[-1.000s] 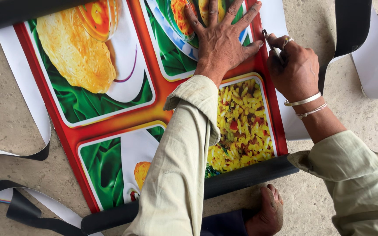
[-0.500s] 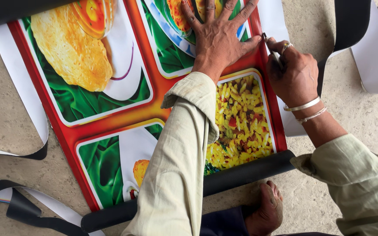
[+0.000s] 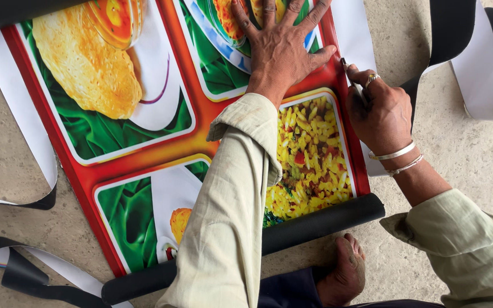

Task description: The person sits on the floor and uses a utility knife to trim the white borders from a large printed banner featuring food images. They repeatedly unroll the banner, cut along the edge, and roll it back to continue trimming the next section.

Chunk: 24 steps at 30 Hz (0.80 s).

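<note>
Nearest us, our bare foot (image 3: 343, 274) rests on the concrete floor (image 3: 475, 148) beside the banner's rolled black edge (image 3: 315, 225). The printed food banner (image 3: 144, 142) lies flat on that floor. Further out, our right hand (image 3: 380, 114) has its fingers closed around a thin blade (image 3: 349, 77) at the banner's red border. Farthest, our left hand (image 3: 281, 48) presses down flat, fingers spread wide.

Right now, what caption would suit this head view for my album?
Left hand flat on a food-picture banner, right hand running a thin blade along its red edge.
</note>
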Available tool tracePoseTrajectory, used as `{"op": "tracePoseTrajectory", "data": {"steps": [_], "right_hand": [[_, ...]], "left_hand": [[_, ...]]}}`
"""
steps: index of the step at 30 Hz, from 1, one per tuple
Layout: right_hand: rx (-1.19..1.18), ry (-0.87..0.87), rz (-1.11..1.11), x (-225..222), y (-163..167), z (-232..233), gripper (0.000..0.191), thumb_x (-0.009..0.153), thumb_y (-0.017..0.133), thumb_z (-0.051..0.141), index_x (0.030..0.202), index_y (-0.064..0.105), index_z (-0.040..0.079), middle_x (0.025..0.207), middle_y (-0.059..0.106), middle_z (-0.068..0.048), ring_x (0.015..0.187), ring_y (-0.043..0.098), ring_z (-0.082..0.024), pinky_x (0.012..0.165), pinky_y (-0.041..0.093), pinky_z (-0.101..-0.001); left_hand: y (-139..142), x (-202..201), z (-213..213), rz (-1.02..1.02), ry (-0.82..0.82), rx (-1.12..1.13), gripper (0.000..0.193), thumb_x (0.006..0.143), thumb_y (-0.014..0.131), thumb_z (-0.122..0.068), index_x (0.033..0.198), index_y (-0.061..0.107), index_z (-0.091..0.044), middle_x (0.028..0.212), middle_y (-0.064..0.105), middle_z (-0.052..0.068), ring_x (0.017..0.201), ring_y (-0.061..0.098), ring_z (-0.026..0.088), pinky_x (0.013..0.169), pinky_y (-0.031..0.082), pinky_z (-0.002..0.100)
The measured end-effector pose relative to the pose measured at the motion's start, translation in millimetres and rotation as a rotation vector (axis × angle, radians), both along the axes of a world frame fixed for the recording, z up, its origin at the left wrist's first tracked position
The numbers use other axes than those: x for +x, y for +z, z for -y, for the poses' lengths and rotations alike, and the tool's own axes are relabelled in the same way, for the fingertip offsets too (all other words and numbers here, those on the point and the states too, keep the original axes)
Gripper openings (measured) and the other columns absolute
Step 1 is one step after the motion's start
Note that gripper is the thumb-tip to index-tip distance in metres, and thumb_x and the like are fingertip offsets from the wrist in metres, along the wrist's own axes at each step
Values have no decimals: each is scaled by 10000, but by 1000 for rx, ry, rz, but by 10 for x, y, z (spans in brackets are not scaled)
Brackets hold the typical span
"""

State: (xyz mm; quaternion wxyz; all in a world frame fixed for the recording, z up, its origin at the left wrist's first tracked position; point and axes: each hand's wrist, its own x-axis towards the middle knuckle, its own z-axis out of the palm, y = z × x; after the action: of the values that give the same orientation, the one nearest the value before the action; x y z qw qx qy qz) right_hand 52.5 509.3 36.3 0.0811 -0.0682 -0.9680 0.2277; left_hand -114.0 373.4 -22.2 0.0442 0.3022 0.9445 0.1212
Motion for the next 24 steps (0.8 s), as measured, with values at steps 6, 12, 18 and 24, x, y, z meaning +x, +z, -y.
{"op": "tracePoseTrajectory", "data": {"steps": [6,12,18,24], "right_hand": [[-33,-91,147,132,25,5,231,1007,703,75,1238,708,72,726,692,-168,674,730,-303,639,564,-380],[-51,-47,29,116,47,-8,215,994,688,55,1208,703,65,807,708,-148,696,727,-284,625,554,-357],[-76,-94,131,124,95,-10,251,1012,676,55,1260,711,77,716,673,-147,618,694,-288,602,531,-381],[-18,-41,77,186,135,18,252,979,695,53,1230,715,73,726,683,-147,642,704,-293,608,555,-373]], "left_hand": [[-3,0,1,-4,-7,-11,784,942,532,-814,1580,186,-517,1702,240,-103,1560,160,435,1099,-33,883],[38,167,-47,-89,-83,71,610,1059,508,-583,1612,295,-440,1720,233,-90,1605,160,288,1205,-20,787],[5,637,-56,5,-84,154,534,1097,499,-498,1608,364,-419,1714,272,-90,1618,171,239,1295,-33,628],[47,602,-88,77,-43,140,519,1046,495,-530,1547,381,-454,1676,288,-118,1587,189,219,1265,-41,643]]}}
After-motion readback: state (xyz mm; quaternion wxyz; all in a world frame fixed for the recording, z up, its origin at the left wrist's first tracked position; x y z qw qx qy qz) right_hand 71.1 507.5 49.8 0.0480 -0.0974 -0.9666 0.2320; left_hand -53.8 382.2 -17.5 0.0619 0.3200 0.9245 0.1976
